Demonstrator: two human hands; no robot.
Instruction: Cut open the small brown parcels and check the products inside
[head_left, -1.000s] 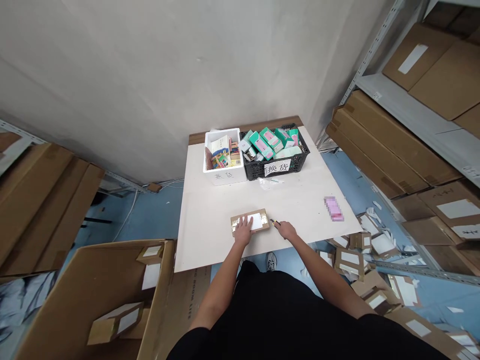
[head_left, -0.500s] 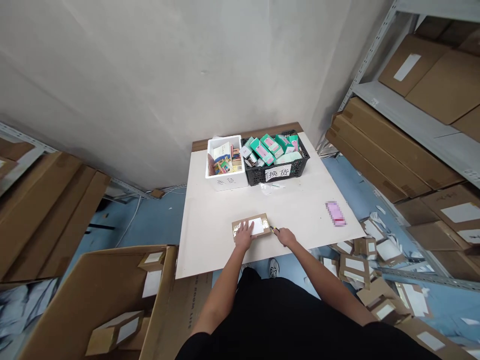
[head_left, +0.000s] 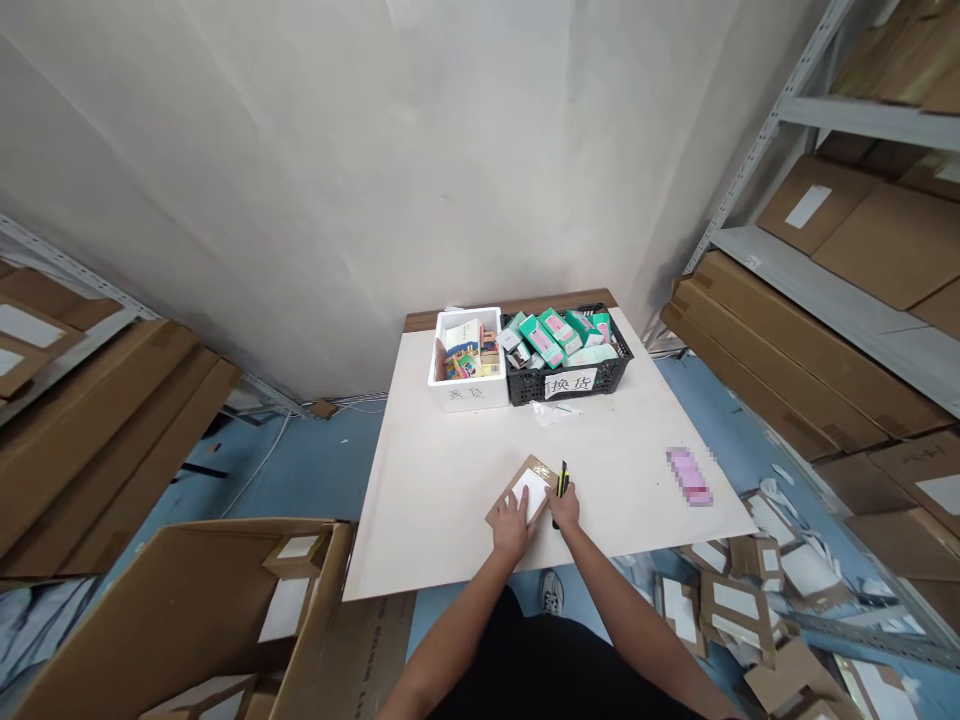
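A small cardboard box (head_left: 531,467) with a white label and clear tape lies at an angle on the white table (head_left: 427,470). My left hand (head_left: 512,528) grips it from its near side, fingers over the label. In my right hand (head_left: 568,507) is a box cutter (head_left: 562,482), yellow and black, pointing up and away. That hand's fingers touch or nearly touch the box's right edge. Whether the tape has been slit cannot be made out.
Behind stand a white foam bin (head_left: 469,398) of mixed goods and a black basket (head_left: 611,375) of green boxes. A blurred pink item (head_left: 688,476) lies at right. A large open carton (head_left: 180,560) stands at lower left; several parcels (head_left: 735,600) cover the floor right.
The box has turned anticlockwise, its right end swinging away from me. My right hand has moved up beside it, and the box cutter now points upward instead of left at the box's end.
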